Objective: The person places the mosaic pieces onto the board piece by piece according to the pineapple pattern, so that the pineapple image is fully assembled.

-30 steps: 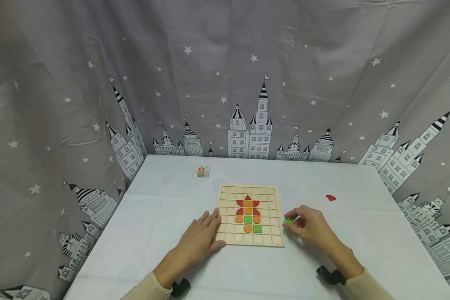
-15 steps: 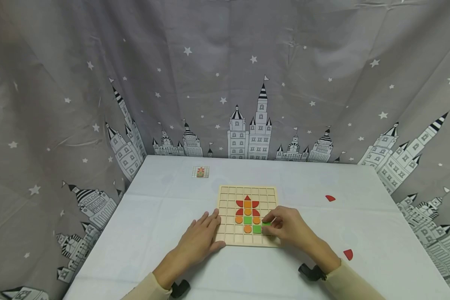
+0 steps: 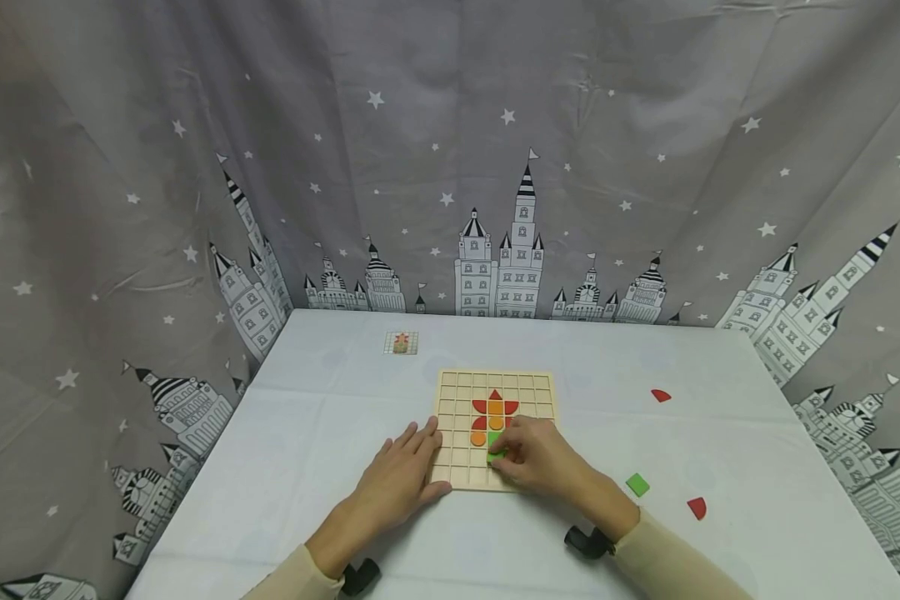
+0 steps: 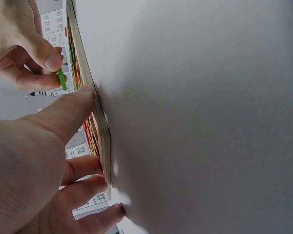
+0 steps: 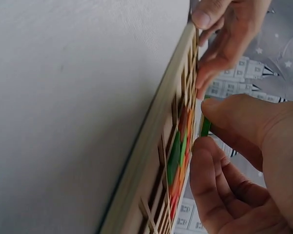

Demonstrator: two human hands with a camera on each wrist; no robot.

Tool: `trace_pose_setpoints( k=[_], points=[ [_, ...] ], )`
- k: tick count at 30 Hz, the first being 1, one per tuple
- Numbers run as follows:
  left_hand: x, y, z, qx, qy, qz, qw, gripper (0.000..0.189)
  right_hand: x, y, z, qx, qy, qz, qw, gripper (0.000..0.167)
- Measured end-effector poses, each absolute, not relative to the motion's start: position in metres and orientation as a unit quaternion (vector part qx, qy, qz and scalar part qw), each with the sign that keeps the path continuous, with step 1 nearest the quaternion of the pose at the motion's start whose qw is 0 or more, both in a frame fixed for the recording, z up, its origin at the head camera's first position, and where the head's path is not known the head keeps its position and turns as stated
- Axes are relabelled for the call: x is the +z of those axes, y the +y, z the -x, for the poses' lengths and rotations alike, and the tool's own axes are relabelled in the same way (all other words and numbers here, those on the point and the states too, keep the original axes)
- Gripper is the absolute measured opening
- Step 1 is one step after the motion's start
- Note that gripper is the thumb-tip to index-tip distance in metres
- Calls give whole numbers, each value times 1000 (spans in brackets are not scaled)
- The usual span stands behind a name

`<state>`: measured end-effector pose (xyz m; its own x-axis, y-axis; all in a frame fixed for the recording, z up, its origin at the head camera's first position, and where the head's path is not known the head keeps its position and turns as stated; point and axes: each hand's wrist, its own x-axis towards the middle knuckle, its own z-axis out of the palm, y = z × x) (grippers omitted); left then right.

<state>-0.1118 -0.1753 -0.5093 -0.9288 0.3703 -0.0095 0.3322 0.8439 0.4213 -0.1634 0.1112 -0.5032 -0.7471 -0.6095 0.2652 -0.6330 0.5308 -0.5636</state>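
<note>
A square wooden grid board (image 3: 536, 396) lies on the white table. Its cells carry red pieces around an orange square (image 3: 495, 407), with orange discs (image 3: 478, 438) and green squares lower down. The left hand (image 3: 397, 475) rests along the board's left edge, fingers straight and thumb at the near corner. Between thumb and fingers, the right hand (image 3: 547, 458) pinches a green square tile (image 5: 206, 122) above the board's lower middle. In the left wrist view that tile (image 4: 62, 79) is tilted and seen edge-on. The right hand hides part of the pattern in the head view.
To the right of the board lie a loose green square (image 3: 637, 484) and two red quarter-round pieces, one near (image 3: 697, 507) and one farther back (image 3: 661, 396). A small picture card (image 3: 401, 343) sits at the back left. A grey castle-print curtain (image 3: 450, 167) hangs behind the table.
The right hand has moved left with the green tile, from beside the board to over its middle. A loose green square and a red piece on the right are uncovered. The left hand stays put.
</note>
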Motion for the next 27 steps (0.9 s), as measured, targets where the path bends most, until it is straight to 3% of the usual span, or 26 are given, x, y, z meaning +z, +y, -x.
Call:
trace_pose_setpoints(
  k=[15, 27],
  points=[
    [-512, -177, 113, 210, 959, -187, 42, 82, -513, 92, 165, 270, -886, -374, 39, 8],
    [-511, -177, 112, 211, 958, -191, 38, 81, -513, 84, 165, 263, -900, -347, 22, 8]
  ],
)
